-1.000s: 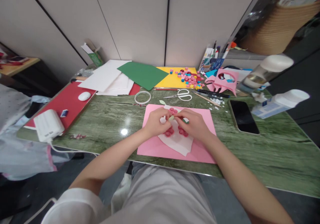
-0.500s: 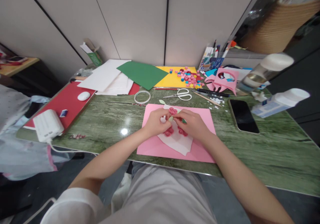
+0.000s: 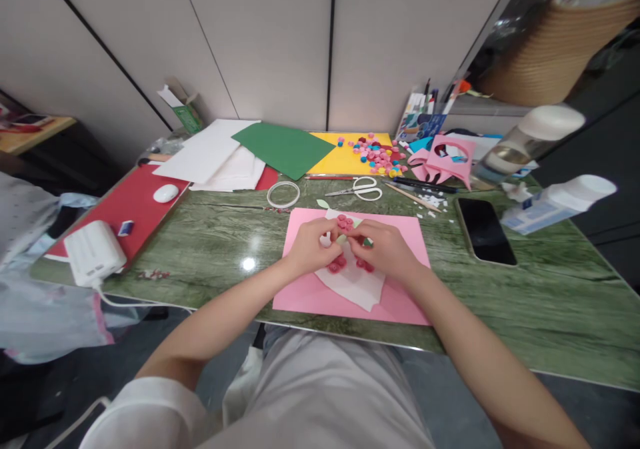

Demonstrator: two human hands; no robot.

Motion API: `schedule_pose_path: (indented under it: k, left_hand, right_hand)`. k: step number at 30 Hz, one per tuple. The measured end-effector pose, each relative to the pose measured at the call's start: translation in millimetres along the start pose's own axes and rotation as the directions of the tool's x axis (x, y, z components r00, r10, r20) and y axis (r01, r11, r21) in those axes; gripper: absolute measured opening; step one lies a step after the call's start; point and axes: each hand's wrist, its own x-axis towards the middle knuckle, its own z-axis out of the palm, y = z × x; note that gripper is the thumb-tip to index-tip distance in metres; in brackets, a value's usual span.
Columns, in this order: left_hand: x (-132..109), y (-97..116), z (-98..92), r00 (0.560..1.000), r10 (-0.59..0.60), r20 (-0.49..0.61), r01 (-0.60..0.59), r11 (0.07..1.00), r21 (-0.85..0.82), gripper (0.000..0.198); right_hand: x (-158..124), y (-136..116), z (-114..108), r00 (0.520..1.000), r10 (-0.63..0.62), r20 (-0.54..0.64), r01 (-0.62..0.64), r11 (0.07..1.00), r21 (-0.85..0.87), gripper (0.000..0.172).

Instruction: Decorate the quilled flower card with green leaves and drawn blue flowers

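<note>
My left hand [image 3: 311, 246] and my right hand [image 3: 383, 248] meet over a pink paper sheet [image 3: 400, 295] on the green table. Both hands are closed in a pinch on a small pale green paper piece [image 3: 342, 239] held between their fingertips. Under them lies a white paper piece [image 3: 359, 287] with several small red paper rolls [image 3: 344, 221] stuck on it. A loose pale green leaf shape [image 3: 324, 203] lies just beyond the pink sheet.
White scissors [image 3: 361, 189], a white ring [image 3: 283, 194] and a yellow sheet [image 3: 340, 161] with several coloured paper rolls [image 3: 379, 155] lie behind. A black phone [image 3: 484, 229] and bottles [image 3: 555, 202] are at right. Green paper [image 3: 283, 147], white sheets, a mouse [image 3: 165, 193] and a white charger [image 3: 94, 252] are at left.
Both hands stay pinched together over the white piece; the right fingers have shifted slightly. The view has drifted a little.
</note>
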Motion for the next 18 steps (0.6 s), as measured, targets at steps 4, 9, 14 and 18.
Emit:
schedule_pose_path:
  k: [4,9,14,18]
  left_hand:
    - [0.6,2.4,-0.9,1.0,-0.011,0.0,0.011,1.0,-0.029,0.009]
    - [1.5,4.0,-3.3,0.999,-0.031,0.013,0.032,0.995,-0.098,0.01]
    - [2.6,2.8,-5.2,0.997,-0.07,0.039,0.075,0.987,-0.143,0.009]
    - [3.9,3.1,-4.6,0.994,-0.088,0.07,0.1,0.975,-0.198,0.009]
  right_hand:
    - [1.3,-1.5,-3.7,1.0,0.025,0.016,-0.026,0.999,0.039,0.014]
    - [1.4,0.3,-5.5,0.998,0.058,0.033,-0.06,0.995,0.078,0.015]
    - [1.5,3.7,-5.0,0.997,0.079,0.026,-0.081,0.992,0.098,0.014]
    - [2.6,2.8,-3.3,0.992,0.123,-0.008,-0.121,0.988,0.096,0.011]
